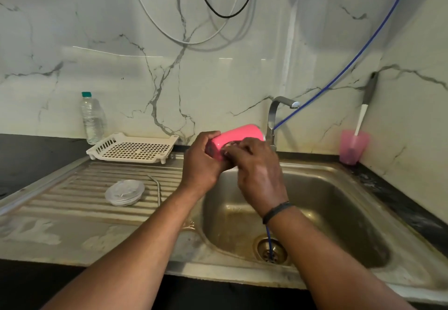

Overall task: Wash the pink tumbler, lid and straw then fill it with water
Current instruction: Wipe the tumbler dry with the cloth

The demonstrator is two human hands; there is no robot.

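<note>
The pink tumbler lies on its side in the air above the back left of the sink. My left hand grips its near end from the left. My right hand presses a small scrubbing pad against the tumbler's side, fingers curled over it. The clear lid lies flat on the ribbed draining board. A thin clear straw lies just right of the lid. The tap stands behind the tumbler; no water stream shows.
A white draining tray sits at the back of the draining board, a water bottle behind it. A pink cup with a brush stands at the sink's back right corner. A blue hose runs down into the drain.
</note>
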